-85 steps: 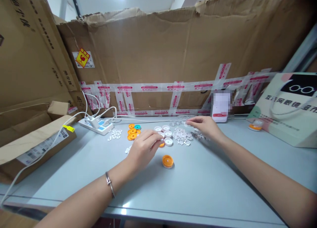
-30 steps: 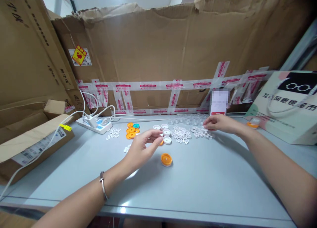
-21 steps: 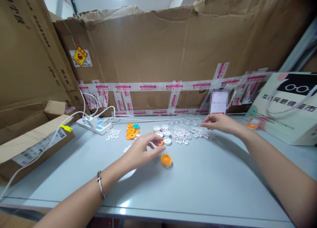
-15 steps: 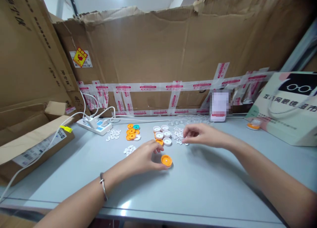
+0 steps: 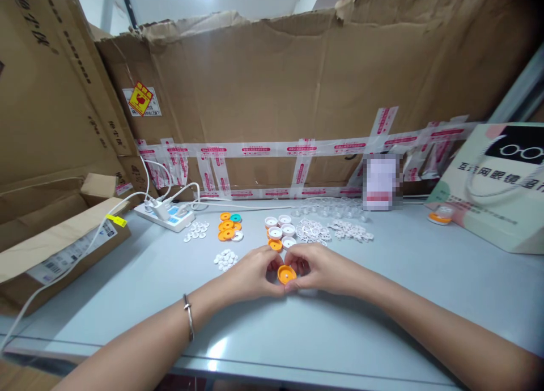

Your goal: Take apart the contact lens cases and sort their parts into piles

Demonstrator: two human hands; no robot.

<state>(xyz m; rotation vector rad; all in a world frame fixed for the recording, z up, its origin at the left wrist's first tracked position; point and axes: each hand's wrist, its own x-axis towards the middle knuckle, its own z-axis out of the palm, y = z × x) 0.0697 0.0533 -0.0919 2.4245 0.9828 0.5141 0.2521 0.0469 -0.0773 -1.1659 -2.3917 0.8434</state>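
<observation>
An orange round plastic cap (image 5: 287, 274), shallow and rimmed with a small pale spot in its middle, is on the grey table with its hollow side up. My left hand (image 5: 257, 271) curls around its left side, thumb at the near edge. From the right, my right hand (image 5: 325, 270) closes on the same cap, thumb and fingers at its rim. Whether the right fingers also hold a small part is hidden. Just behind the hands stand white round caps (image 5: 275, 233) over orange ones (image 5: 275, 245). A heap of white spoked plastic parts (image 5: 312, 230) lies beside them.
Small white discs (image 5: 225, 259), white ring-like pieces (image 5: 196, 231) and orange discs (image 5: 226, 225) lie left. More white parts (image 5: 351, 231) and clear cups (image 5: 331, 208) lie behind right. A power strip (image 5: 164, 216), open carton (image 5: 63, 249) and paper bag (image 5: 493, 198) flank the table.
My right hand has left the heap of white spoked parts and come down left to the orange cap. My left hand stays by the cap, its fingers now closer around it.
</observation>
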